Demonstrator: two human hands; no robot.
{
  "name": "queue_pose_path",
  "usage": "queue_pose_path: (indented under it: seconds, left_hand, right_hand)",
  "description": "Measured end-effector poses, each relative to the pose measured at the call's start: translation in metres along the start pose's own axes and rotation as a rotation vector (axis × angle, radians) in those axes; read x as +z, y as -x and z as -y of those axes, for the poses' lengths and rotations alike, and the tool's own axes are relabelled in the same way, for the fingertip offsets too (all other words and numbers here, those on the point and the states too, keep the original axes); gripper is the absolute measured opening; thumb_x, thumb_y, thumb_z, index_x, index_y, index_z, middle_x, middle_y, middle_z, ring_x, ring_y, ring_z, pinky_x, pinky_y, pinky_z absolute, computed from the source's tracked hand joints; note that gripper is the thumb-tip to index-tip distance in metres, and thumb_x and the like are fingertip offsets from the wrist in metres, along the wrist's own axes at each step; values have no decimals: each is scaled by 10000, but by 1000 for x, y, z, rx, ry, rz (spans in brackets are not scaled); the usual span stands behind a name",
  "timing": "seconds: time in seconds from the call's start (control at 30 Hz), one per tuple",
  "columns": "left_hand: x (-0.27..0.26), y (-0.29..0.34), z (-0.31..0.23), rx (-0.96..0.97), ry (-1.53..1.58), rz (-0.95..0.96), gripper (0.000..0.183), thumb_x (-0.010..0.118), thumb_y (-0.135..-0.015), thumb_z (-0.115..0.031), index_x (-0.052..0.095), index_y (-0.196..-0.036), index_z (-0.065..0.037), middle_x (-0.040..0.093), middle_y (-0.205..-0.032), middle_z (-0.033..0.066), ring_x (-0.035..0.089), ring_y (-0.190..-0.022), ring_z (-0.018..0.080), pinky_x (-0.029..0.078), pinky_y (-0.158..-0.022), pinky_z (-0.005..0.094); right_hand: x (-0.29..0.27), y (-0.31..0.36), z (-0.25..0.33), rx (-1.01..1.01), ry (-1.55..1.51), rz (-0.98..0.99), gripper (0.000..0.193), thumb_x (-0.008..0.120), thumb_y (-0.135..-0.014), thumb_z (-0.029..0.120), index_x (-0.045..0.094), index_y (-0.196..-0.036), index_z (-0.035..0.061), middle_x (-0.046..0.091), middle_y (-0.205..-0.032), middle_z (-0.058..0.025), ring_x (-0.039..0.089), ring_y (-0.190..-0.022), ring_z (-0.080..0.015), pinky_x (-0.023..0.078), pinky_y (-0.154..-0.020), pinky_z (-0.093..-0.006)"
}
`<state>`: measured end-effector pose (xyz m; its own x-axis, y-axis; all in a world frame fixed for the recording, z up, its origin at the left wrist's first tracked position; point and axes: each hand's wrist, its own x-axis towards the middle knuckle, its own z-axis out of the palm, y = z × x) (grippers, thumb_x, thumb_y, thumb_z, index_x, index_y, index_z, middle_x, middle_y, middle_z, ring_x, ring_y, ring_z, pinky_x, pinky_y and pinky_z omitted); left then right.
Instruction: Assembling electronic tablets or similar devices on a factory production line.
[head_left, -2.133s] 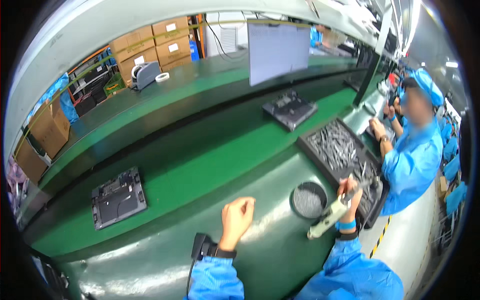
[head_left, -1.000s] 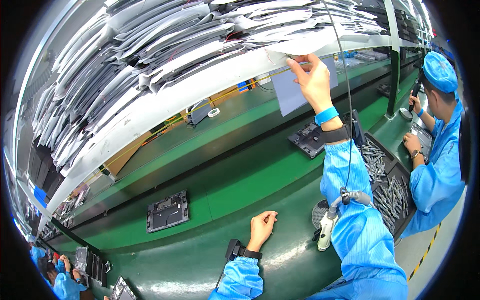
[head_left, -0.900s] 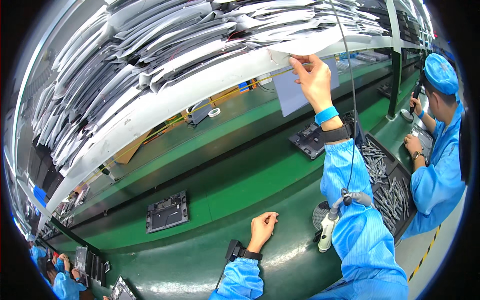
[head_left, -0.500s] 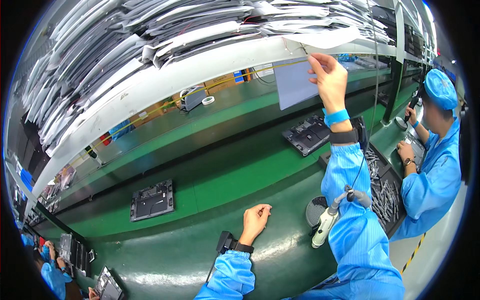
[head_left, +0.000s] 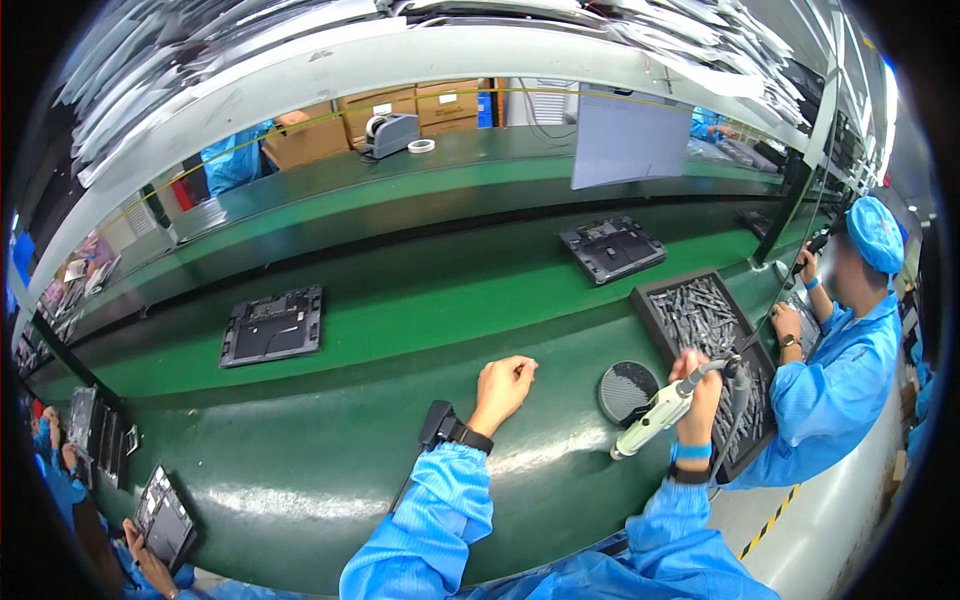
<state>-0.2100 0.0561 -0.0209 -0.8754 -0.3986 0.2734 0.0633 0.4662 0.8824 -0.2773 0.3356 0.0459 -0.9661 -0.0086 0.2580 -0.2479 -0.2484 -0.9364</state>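
My left hand [head_left: 505, 390] rests over the green bench, its fingers curled in and any content hidden. My right hand [head_left: 702, 405] is blurred, just behind a pale-green electric screwdriver [head_left: 655, 418] that hangs on a grey cable with its tip pointing down to the left. Whether the fingers grip the driver is hidden. Left of the hand lies a round black dish [head_left: 628, 390] of small dark pieces. Beneath and beyond it stands a black tray [head_left: 651, 320] full of small grey metal parts.
Two opened laptop bases [head_left: 272, 327] [head_left: 612, 250] lie on the green strip. A shelf stacked with grey-white sheets [head_left: 330, 62] hangs above. A grey panel [head_left: 628, 140] hangs beneath it. A co-worker [head_left: 840, 370] sits to the right; another person's hands [head_left: 150, 565] hold a laptop base at lower left.
My right hand has come down from the shelf edge to beside the hanging screwdriver. The left hand stays curled over the bench. The whole view has shifted.
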Motion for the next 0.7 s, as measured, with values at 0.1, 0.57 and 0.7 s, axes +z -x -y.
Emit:
queue_pose_path:
  seconds: [0.1,0.57,0.7]
  left_hand:
    - [4,-1,-2,-16,87,-4,192,576,-836,-195,671,-848,-28,649,-654,78,604,-543,166,460,-539,302]
    - [41,-106,-9,-294,227,210,218,520,-891,-158,633,-917,26,625,-766,62,560,-562,92,490,-499,224]
    - [75,-153,-9,-347,239,192,240,548,-882,-195,617,-961,20,628,-827,75,575,-615,117,507,-556,240]
  right_hand:
    - [-7,62,-16,74,-61,-13,237,469,-942,196,572,-995,-10,596,-861,-40,566,-718,-102,468,-649,-231]
    - [-26,149,-33,110,223,2,94,560,-861,56,573,-905,-26,577,-662,-55,549,-565,-99,436,-510,-213]
    - [-28,148,-24,-67,356,106,70,611,-810,33,596,-762,-16,565,-573,-78,515,-445,-118,395,-432,-230]
